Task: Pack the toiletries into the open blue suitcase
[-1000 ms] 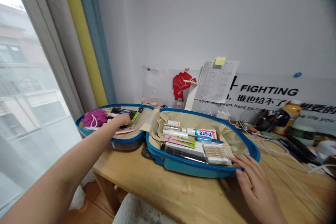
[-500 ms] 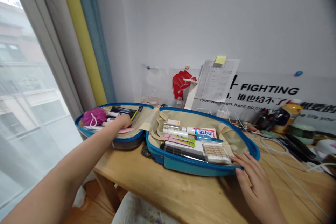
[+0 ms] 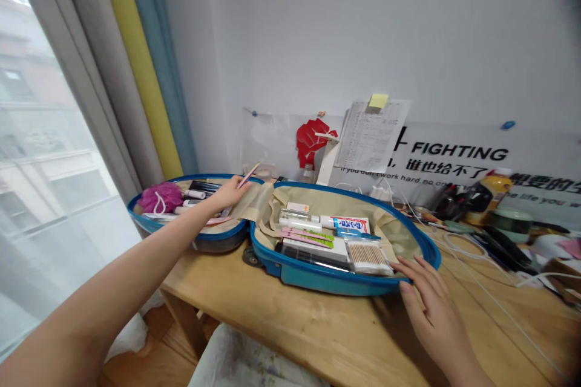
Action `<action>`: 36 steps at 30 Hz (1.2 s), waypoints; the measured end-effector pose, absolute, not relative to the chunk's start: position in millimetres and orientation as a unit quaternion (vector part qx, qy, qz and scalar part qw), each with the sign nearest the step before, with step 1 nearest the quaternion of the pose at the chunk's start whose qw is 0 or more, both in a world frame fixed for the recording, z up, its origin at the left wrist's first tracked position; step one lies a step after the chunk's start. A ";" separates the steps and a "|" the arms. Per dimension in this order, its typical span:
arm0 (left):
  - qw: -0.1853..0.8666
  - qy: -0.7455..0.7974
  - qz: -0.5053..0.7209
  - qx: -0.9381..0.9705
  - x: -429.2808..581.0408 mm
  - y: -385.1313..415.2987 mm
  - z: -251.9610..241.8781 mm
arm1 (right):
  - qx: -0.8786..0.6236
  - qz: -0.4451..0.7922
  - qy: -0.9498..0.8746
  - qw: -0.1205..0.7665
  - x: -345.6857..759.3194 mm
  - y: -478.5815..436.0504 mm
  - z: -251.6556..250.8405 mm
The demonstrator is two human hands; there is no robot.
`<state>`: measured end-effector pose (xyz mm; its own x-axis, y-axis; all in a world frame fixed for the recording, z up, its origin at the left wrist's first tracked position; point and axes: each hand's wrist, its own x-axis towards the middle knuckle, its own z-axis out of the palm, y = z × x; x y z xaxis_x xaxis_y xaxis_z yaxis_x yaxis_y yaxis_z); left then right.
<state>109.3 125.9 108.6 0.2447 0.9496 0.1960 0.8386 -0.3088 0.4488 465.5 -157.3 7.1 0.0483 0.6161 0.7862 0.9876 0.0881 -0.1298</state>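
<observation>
A blue suitcase (image 3: 336, 283) lies unfolded on the wooden table, both halves holding small goods. Over the left half, near the hinge, my left hand (image 3: 230, 192) pinches a slim pink and yellow-green stick (image 3: 249, 174), its tip pointing up and right; its exact kind cannot be made out. My right hand (image 3: 429, 299) is open, fingertips resting on the right half's front rim beside a pack of cotton swabs (image 3: 368, 257). That half also holds a toothpaste box (image 3: 351, 225), pink and green slim tools (image 3: 308, 237) and a white tube (image 3: 299, 225). A purple bath puff (image 3: 161, 198) sits at far left.
Cables (image 3: 458, 248), a yellow-labelled bottle (image 3: 488, 196) and a green jar (image 3: 512, 225) crowd the table's right side. Papers (image 3: 372, 133) stand against the wall behind the suitcase. Curtains (image 3: 136, 72) and a window are at left. A cloth-covered seat (image 3: 245, 357) stands below the front edge.
My left hand has risen out of the left half and moved right, bringing the slim stick with it. My right hand stays at the rim. The view has shifted slightly.
</observation>
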 end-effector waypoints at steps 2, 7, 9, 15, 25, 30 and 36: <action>0.112 0.527 0.222 0.813 124.2 104.6 115.6 | -0.627 -0.251 -0.642 0.362 465.7 -157.5 7.3; 0.116 0.392 0.123 0.904 163.9 49.8 113.1 | -0.630 -0.245 -0.641 0.364 466.8 -157.3 5.6; 0.106 0.343 0.090 0.929 176.4 36.6 105.9 | -0.627 -0.250 -0.642 0.363 466.9 -157.1 4.8; 0.053 0.251 0.029 0.966 201.2 31.8 92.2 | -0.632 -0.243 -0.638 0.367 467.1 -157.4 3.2; 0.012 0.266 -0.070 0.961 217.2 24.2 94.7 | -0.627 -0.246 -0.640 0.370 466.1 -157.0 3.9; 0.032 0.281 -0.069 0.957 218.0 23.5 95.8 | -0.628 -0.243 -0.641 0.368 466.3 -157.5 4.3; 0.057 0.311 -0.056 0.947 217.2 24.0 94.1 | -0.629 -0.244 -0.638 0.371 465.5 -157.0 5.0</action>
